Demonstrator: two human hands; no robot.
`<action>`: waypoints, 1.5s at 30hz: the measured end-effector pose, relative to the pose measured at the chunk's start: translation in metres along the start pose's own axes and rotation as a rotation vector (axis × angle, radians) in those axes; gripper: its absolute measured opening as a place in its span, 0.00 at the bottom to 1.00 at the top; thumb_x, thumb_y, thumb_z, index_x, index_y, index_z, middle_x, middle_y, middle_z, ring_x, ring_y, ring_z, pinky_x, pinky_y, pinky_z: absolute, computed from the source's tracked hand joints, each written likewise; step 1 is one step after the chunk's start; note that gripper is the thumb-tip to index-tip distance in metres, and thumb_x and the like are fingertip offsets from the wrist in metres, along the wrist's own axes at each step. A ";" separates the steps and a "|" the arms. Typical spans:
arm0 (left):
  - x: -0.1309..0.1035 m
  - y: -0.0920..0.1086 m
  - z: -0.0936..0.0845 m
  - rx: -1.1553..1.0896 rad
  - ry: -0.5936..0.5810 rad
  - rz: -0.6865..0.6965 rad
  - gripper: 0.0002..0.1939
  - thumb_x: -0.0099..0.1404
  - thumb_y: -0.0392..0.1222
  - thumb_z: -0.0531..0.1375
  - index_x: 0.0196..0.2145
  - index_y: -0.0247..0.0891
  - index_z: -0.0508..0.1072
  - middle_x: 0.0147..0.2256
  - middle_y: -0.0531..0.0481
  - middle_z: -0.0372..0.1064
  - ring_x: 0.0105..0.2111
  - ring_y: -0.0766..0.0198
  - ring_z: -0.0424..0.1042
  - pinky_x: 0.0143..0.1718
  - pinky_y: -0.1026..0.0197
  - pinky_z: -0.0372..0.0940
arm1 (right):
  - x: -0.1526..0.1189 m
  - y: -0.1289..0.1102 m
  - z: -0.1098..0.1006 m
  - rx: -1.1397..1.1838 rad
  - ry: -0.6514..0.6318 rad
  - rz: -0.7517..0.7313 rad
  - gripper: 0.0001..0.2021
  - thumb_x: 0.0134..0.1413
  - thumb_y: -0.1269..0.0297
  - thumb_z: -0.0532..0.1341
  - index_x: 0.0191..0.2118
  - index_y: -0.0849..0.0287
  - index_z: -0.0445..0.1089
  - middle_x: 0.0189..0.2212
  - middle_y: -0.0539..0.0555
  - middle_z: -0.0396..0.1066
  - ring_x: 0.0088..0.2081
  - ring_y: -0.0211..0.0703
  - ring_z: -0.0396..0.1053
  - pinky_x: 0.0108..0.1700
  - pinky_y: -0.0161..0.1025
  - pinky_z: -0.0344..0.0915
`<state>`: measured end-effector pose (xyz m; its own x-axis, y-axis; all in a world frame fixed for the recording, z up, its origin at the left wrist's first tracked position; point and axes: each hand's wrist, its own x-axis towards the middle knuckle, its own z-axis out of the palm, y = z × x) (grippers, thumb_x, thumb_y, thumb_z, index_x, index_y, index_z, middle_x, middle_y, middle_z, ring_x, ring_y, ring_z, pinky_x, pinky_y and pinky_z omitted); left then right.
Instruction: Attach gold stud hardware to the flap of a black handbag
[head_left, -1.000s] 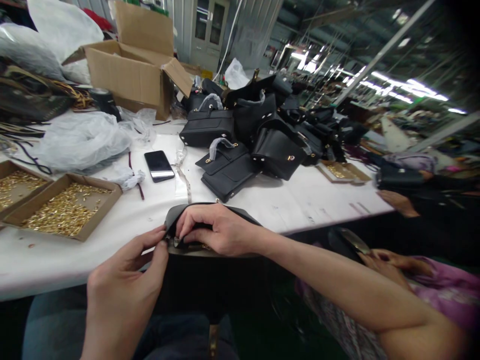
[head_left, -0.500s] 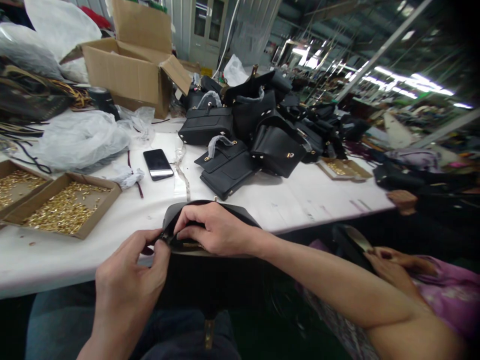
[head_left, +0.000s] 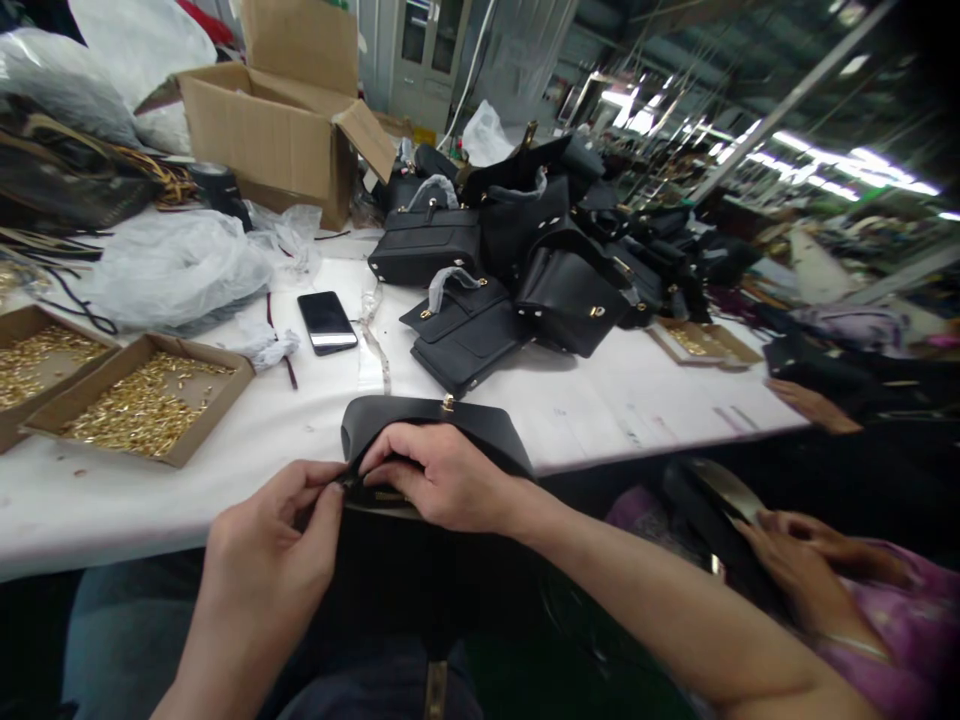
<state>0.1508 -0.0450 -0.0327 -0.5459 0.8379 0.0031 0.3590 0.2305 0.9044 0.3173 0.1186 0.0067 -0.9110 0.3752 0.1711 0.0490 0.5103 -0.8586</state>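
A black handbag [head_left: 435, 408] stands at the table's front edge, its top open toward me, with a small gold clasp on the far flap. My left hand [head_left: 281, 540] pinches the bag's left top corner between thumb and fingers. Reaching into the opening from the right, my right hand [head_left: 435, 475] has its thumb and fingers closed near that same corner. Anything small between the fingertips is hidden. A gold zip shows faintly inside the bag, below my right hand.
Shallow cardboard trays of small gold metal pieces [head_left: 142, 405] sit at left. A phone [head_left: 327, 322], a plastic bag [head_left: 180, 270], a cardboard box [head_left: 262, 135] and piled black handbags [head_left: 469, 335] lie beyond. At right, a co-worker's hands [head_left: 795, 545] hold a dark item.
My view has shifted slightly left, so most things sit further right in the picture. Both my hands stay at the bag's left corner. A co-worker's hand at the far right has moved.
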 end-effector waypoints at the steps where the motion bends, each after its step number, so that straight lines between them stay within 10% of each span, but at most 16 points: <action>1: 0.002 0.000 0.000 -0.020 -0.027 -0.024 0.18 0.71 0.55 0.66 0.51 0.42 0.82 0.41 0.47 0.84 0.36 0.55 0.84 0.33 0.64 0.74 | -0.001 0.000 0.001 0.003 0.013 0.009 0.05 0.73 0.68 0.65 0.47 0.58 0.79 0.43 0.52 0.83 0.43 0.40 0.80 0.48 0.33 0.73; 21: 0.025 0.018 0.002 -0.135 -0.184 -0.069 0.21 0.68 0.56 0.68 0.50 0.40 0.84 0.40 0.45 0.84 0.35 0.54 0.83 0.31 0.64 0.72 | -0.012 0.011 0.004 0.223 0.197 0.159 0.06 0.71 0.63 0.68 0.44 0.57 0.84 0.43 0.52 0.84 0.47 0.44 0.80 0.56 0.38 0.76; 45: 0.004 0.010 0.008 -0.082 -0.023 0.121 0.13 0.74 0.47 0.65 0.52 0.50 0.87 0.45 0.52 0.85 0.41 0.51 0.85 0.44 0.57 0.82 | -0.003 0.014 0.012 0.190 0.242 0.224 0.04 0.66 0.63 0.71 0.41 0.56 0.85 0.39 0.51 0.85 0.42 0.43 0.81 0.50 0.36 0.77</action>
<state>0.1580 -0.0354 -0.0270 -0.4846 0.8683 0.1056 0.3573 0.0863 0.9300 0.3154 0.1156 -0.0118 -0.7625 0.6443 0.0588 0.1382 0.2510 -0.9581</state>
